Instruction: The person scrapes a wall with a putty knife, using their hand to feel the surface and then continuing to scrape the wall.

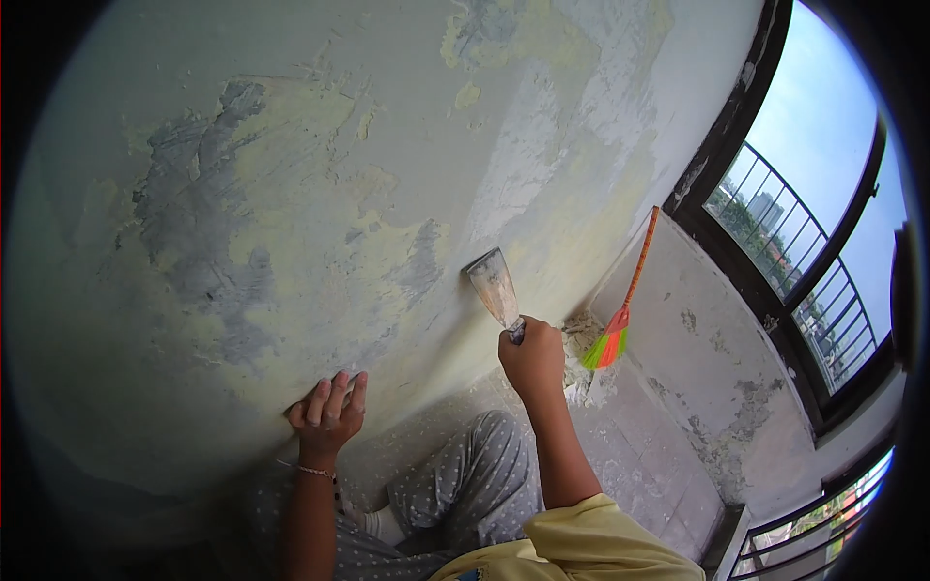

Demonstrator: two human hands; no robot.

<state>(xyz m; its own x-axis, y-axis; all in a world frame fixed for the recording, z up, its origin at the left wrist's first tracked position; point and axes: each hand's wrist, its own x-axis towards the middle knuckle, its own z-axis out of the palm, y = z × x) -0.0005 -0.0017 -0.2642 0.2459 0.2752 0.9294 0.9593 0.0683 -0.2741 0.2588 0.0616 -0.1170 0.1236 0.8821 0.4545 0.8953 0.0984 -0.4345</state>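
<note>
My right hand [534,358] is closed round the handle of a putty knife [494,289]. The wide metal blade points up and away, its edge right at the wall [407,165], and whitish residue coats the metal. Lower down and to the left, my left hand [331,411] rests against the wall with its fingers stretched out and nothing in it. Around both hands the wall is patchy, with pale yellow areas, scraped grey spots and flaking edges.
A broom [610,339] with green and orange bristles leans in the corner, beside a pile of scraped flakes [581,334]. Dust and chips lie on the tiled floor [639,426]. A dark-framed window [785,203] is at the right. My bent leg [475,474] is below.
</note>
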